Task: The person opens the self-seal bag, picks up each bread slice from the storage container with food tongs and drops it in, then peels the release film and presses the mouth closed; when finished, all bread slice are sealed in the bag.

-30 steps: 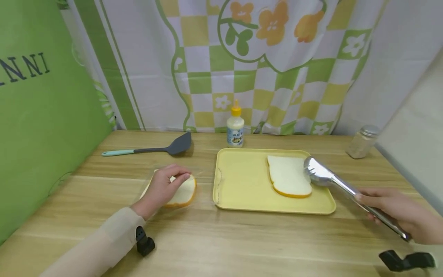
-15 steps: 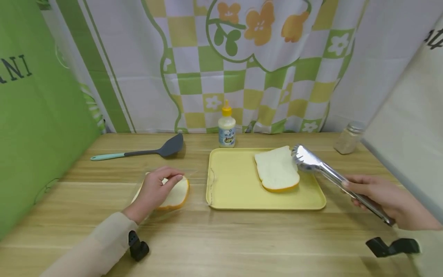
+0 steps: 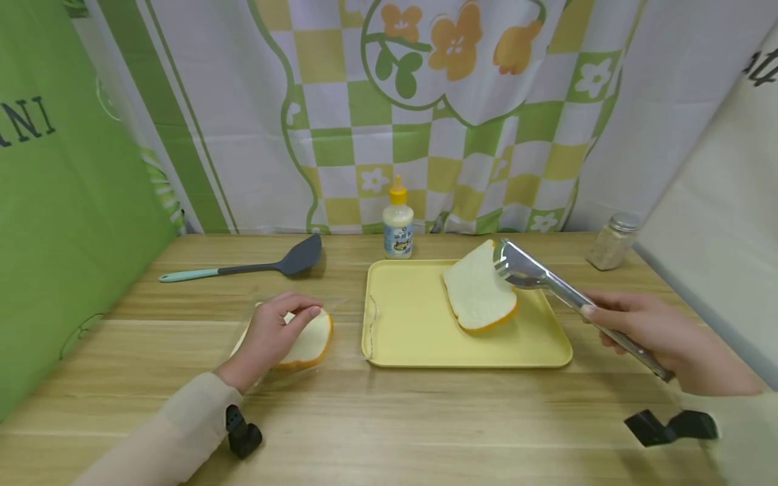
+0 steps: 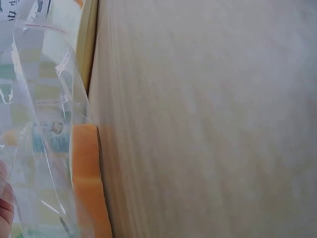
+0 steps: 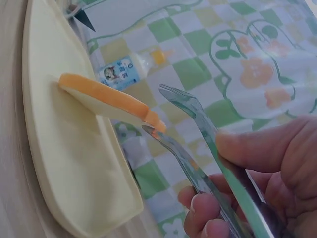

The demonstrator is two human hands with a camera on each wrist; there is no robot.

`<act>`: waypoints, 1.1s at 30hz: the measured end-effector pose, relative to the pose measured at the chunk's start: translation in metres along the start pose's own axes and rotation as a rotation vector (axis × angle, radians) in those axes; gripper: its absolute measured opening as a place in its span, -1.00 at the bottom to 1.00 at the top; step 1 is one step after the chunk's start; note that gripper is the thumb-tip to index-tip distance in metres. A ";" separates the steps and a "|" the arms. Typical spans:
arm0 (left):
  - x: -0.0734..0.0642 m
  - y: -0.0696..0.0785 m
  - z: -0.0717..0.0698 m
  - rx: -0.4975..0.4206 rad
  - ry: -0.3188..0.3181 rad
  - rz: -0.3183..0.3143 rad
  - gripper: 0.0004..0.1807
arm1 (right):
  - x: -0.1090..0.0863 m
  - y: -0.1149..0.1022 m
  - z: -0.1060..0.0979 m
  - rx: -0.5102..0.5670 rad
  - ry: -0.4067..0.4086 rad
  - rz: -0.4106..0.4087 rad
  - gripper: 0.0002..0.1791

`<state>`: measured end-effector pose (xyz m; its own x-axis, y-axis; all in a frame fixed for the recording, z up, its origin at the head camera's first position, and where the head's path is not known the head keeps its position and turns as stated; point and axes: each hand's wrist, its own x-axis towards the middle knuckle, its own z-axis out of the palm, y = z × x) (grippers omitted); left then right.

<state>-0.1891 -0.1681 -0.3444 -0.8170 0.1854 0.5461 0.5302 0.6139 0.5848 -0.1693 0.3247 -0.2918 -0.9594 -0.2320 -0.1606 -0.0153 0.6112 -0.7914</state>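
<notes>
My left hand [image 3: 275,335] pinches a clear plastic bag [image 4: 42,89] with finger and thumb. Inside that bag lies a bread slice [image 3: 311,344] with an orange-brown crust, partly hidden by the hand. My right hand [image 3: 647,331] grips metal tongs [image 3: 562,290]. Their tips are at the right edge of another bread slice [image 3: 479,289] over the yellow tray [image 3: 404,337]. This slice is tilted, its tong-side edge raised off the tray. In the right wrist view the tong arms stand apart; one tip touches the underside of the slice [image 5: 106,96], the other is clear of it.
A squeeze bottle [image 3: 398,229] with a yellow cap stands behind the tray. To its left lies a spatula [image 3: 300,256] with a mint handle. At the back right is a lidded glass jar [image 3: 614,243]. A patterned curtain [image 3: 450,155] hangs along the table's back edge.
The head view has shifted a little. My right hand has moved the tongs left and upward, and the slice on the tray has gone from flat to tilted. My left hand stays on the bag.
</notes>
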 end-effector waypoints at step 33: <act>-0.001 0.003 -0.001 -0.024 0.008 0.008 -0.93 | 0.014 -0.066 0.021 -0.484 0.151 -0.250 -0.49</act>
<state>-0.1866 -0.1672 -0.3427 -0.8108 0.1838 0.5557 0.5420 0.5940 0.5944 -0.1755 0.2656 -0.2545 -0.9390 -0.3254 0.1113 -0.3408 0.8372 -0.4277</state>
